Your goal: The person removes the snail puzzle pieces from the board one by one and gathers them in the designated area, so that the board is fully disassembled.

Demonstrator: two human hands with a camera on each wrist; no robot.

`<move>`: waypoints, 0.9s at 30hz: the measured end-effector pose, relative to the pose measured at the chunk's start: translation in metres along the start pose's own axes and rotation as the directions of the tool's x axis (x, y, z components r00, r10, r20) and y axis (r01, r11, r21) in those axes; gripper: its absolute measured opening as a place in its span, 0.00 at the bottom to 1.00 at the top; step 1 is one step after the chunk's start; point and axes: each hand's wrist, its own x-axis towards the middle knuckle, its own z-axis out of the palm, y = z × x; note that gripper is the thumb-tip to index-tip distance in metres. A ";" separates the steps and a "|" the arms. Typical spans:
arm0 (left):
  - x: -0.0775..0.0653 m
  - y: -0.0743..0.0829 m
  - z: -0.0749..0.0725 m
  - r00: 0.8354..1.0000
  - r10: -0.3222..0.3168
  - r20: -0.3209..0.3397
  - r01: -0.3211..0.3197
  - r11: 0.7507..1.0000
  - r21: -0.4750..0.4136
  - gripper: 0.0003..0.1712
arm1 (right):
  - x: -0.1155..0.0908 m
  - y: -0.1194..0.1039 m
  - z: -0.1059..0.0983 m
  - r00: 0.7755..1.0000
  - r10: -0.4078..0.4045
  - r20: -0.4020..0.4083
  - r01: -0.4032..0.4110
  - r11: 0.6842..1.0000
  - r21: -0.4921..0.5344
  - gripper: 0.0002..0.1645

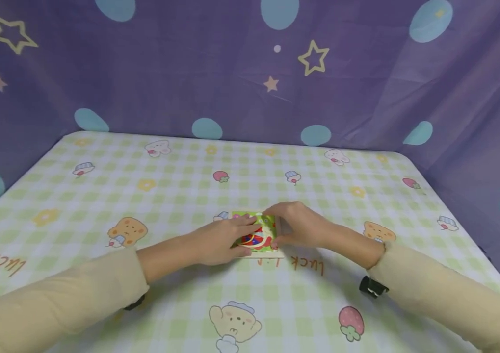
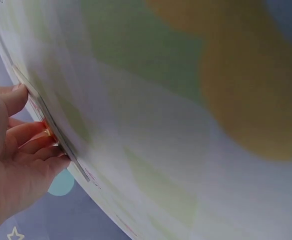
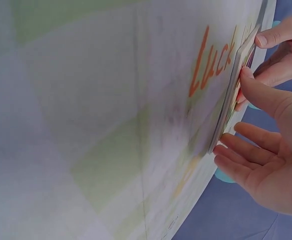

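Note:
A small flat picture board (image 1: 256,240) lies on the cloth, with a green, red and blue cartoon print and a pale border. My left hand (image 1: 219,240) rests over its left part, fingers reaching onto the print. In the left wrist view, its thumb is at the edge of the board (image 2: 51,117) and its fingertips touch the face. My right hand (image 1: 300,225) arches over the board's right side, thumb low on the print and fingertips at the far edge. In the right wrist view, the thumb (image 3: 250,82) touches the board's face. Both hands hide parts of the picture.
A green-and-white checked cloth (image 1: 179,206) printed with bears, strawberries and cupcakes covers the table. Behind it hangs a purple curtain (image 1: 232,59) with stars and blue spots. A black band (image 1: 373,287) shows under the right sleeve.

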 end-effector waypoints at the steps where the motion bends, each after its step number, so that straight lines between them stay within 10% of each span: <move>1: 0.000 0.000 0.000 1.000 0.000 -0.005 0.000 1.000 -0.004 0.35 | 0.001 0.000 0.000 1.000 -0.005 -0.006 0.005 1.000 -0.004 0.35; 18: 0.000 0.001 -0.001 1.000 -0.020 -0.022 0.020 1.000 -0.014 0.35 | 0.022 0.007 -0.004 1.000 -0.015 -0.011 0.016 0.999 0.045 0.29; 27: 0.003 0.007 -0.005 1.000 -0.008 0.000 0.008 1.000 0.027 0.35 | 0.036 0.013 -0.007 0.990 0.144 -0.006 -0.143 0.988 0.050 0.15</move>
